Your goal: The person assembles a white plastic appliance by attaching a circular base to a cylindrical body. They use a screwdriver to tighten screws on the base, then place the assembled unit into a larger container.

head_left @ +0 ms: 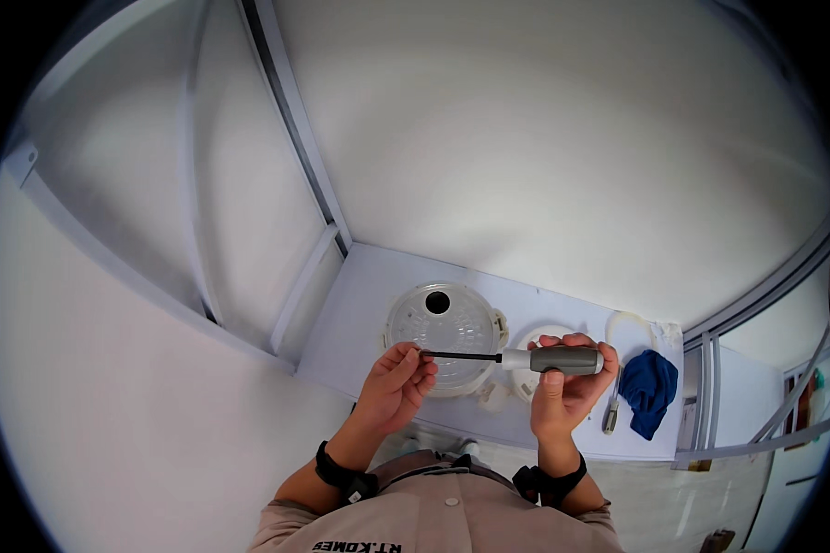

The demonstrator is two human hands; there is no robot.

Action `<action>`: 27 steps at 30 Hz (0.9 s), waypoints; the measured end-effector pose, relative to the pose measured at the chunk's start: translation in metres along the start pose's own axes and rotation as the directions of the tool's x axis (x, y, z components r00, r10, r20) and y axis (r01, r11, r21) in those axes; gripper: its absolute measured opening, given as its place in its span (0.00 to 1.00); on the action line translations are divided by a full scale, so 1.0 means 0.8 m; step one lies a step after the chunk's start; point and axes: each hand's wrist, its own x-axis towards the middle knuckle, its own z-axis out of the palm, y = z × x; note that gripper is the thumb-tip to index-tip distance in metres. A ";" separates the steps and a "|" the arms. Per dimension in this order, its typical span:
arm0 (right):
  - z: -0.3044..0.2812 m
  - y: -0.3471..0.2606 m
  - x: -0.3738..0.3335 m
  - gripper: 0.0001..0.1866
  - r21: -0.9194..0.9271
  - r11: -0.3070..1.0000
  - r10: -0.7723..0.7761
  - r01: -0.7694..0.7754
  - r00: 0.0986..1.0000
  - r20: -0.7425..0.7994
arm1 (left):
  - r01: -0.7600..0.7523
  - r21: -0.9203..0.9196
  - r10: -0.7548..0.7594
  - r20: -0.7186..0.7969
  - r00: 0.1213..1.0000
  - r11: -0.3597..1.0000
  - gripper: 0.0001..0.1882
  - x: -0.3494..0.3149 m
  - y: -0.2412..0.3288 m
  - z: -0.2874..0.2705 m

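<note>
I hold a screwdriver (567,360) level in front of my body, its grey handle to the right and its dark shaft pointing left. My right hand (567,405) is closed around the handle, thumb underneath and fingers along the far side. The fingertips of my left hand (392,392) pinch the tip of the shaft; whether a small part is also between them cannot be made out. Below the shaft, on the table, lies a round white housing (410,323) with a clear cover and a dark round hole. A white round part (523,385) sits beside it, partly hidden by my right hand.
A crumpled blue cloth (650,392) lies at the table's right end, with a second screwdriver (610,419) beside it. Behind them is a cream curved strip (627,319). A small whitish piece (493,397) lies near the housing. Metal frame posts (295,120) and pale panels surround the table (364,267).
</note>
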 end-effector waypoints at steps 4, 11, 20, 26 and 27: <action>0.018 0.004 -0.020 0.40 -0.036 0.998 -0.048 0.047 0.999 -0.015 | 0.030 0.040 -0.029 -0.004 1.000 0.999 0.06 -0.002 0.017 -0.012; 0.038 0.000 -0.044 0.35 -0.140 0.985 -0.086 0.099 0.992 0.091 | 0.046 0.030 -0.045 -0.055 0.997 0.998 0.05 -0.002 0.042 -0.030; 0.042 -0.032 -0.056 0.30 -0.309 0.951 0.053 -0.006 0.988 0.143 | 0.074 0.034 -0.071 -0.083 0.994 0.997 0.04 -0.001 0.054 -0.035; 0.038 -0.044 -0.060 0.28 -0.385 0.922 0.041 0.030 0.983 0.177 | 0.066 0.043 -0.064 -0.047 0.997 0.997 0.03 0.001 0.052 -0.034; 0.037 -0.044 -0.061 0.28 -0.374 0.925 0.027 0.062 0.973 0.229 | 0.083 0.027 -0.082 -0.045 0.996 0.996 0.03 0.002 0.052 -0.036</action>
